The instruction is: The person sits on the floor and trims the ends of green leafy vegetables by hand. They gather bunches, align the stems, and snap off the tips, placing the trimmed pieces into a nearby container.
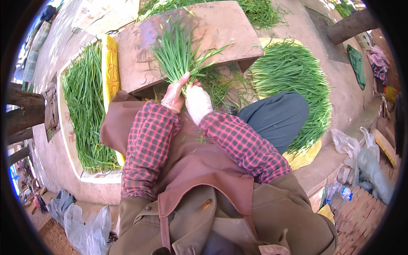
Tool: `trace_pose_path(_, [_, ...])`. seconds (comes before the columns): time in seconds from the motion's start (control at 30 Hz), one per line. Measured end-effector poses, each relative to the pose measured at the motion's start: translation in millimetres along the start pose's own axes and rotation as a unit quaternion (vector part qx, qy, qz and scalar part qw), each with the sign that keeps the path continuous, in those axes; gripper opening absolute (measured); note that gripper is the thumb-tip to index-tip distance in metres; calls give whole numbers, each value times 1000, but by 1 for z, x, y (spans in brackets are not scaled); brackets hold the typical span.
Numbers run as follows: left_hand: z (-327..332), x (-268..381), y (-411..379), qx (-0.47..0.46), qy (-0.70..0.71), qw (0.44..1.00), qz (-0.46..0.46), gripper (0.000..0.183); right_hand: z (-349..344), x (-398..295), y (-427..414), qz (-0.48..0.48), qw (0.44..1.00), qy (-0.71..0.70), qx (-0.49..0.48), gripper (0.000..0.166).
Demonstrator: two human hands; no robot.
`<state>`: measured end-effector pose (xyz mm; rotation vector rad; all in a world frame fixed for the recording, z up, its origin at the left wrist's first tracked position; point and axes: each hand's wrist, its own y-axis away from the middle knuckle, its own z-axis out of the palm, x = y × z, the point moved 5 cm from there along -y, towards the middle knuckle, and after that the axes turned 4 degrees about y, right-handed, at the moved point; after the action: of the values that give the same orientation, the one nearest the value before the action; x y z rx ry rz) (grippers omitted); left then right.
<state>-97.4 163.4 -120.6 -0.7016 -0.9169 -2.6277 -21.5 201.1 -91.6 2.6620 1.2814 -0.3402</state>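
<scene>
A bunch of long green leaves, probably Chinese chives point(176, 57), fans out over a low board point(137, 51). My left hand point(174, 95) is closed around its lower stems, thumb pointing up along them. My right hand point(198, 98) is at the stem ends too, its fingers curled against them and partly hidden. Both hands look covered by thin pale gloves. Loose green leaves point(220, 84) lie below the board's edge, just beyond my hands. To the left, more leaves point(87, 108) fill a white-rimmed container; on the right a broad layered pile point(290, 76) rests on yellow sheeting.
A folded yellow sack point(111, 70) lines the left container's inner side. More greens point(261, 12) lie behind the board. Tree trunks point(353, 26) stand right and left. Plastic bags point(87, 228) lie at lower left and right, near a plastic bottle point(346, 193) and bricks point(360, 216).
</scene>
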Motion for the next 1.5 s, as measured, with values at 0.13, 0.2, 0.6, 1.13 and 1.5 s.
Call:
trace_pose_path(0.13, [-29,1,-4,83,21,996,13,28,-10,2,3,-105,982,-114,-110,34])
trace_pose_path(0.2, [-25,5,1,77,21,996,42,22,-48,19,4,-49,971,-216,-93,50])
trace_pose_path(0.6, [52,12,67,-4,-214,972,94,24,-88,52,-56,16,630,-746,-215,50])
trace_pose_path(1.13, [162,221,80,-68,-486,778,393,57,-189,-42,-125,-154,828,-534,73,42])
trace_pose_path(1.5, [108,221,3,105,-745,432,497,26,-122,-46,-161,-174,937,-292,84,37])
